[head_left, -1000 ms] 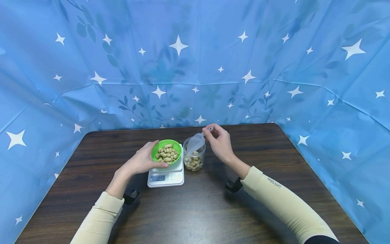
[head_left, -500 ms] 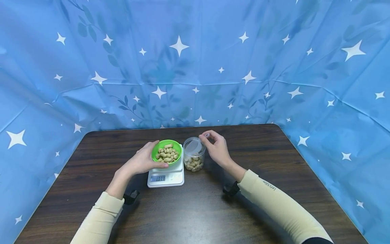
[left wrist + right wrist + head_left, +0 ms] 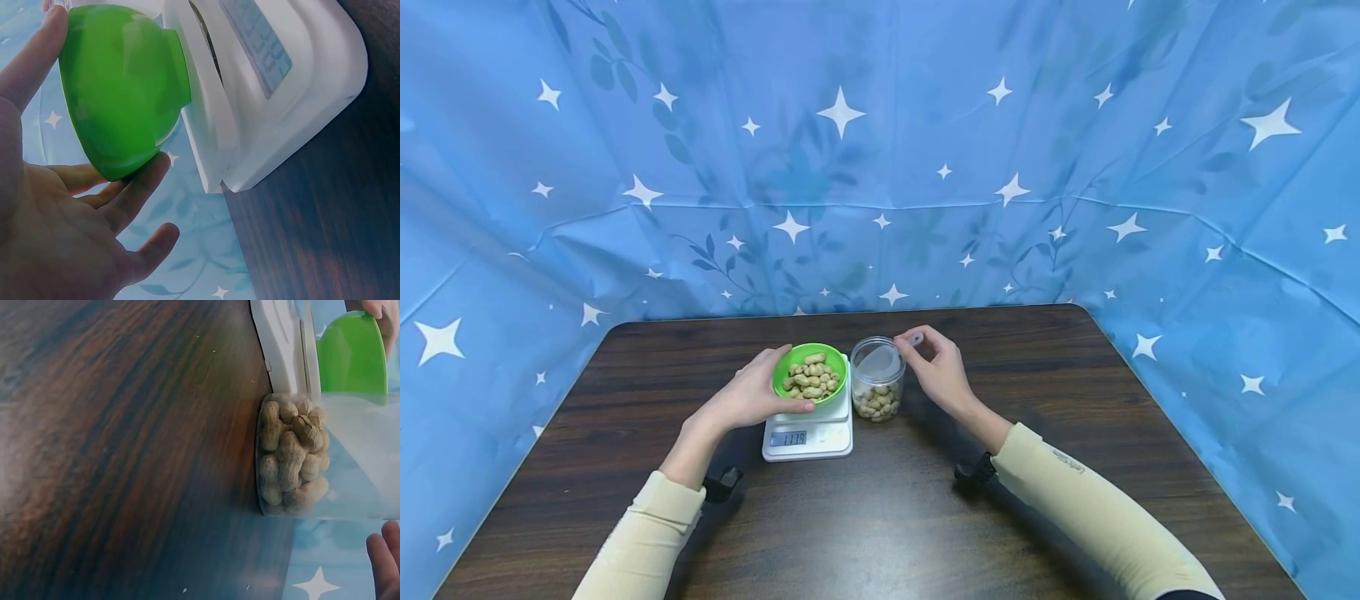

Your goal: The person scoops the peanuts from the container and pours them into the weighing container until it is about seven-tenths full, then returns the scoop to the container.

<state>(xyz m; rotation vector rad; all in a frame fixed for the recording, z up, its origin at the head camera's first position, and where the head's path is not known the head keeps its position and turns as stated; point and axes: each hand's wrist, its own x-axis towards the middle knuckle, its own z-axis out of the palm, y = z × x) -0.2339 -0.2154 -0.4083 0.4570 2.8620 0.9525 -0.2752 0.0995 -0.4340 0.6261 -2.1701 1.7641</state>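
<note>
In the head view, my left hand [image 3: 748, 397] holds a green bowl [image 3: 781, 372] of peanuts [image 3: 810, 385], thumb and fingers spread round its sides. The bowl sits on a white kitchen scale [image 3: 829, 442]; its foot meets the scale's platform in the left wrist view. Just right of the scale stands a clear jar [image 3: 350, 469], its lower part filled with peanuts [image 3: 294, 453]. My right hand [image 3: 937, 367] pinches the handle of a translucent scoop [image 3: 880, 364] at the jar's far right rim. The scoop's bowl is down inside the jar's mouth, above the nuts.
All of this rests on a dark wood table [image 3: 880, 533], near its back edge. A blue curtain [image 3: 880, 167] with white stars hangs behind. Crumbs lie near the jar in the right wrist view.
The scoop was tilted higher over the jar's mouth a second ago; my right hand has come down and toward me with it. The scale's digits differ. My left hand has stayed put.
</note>
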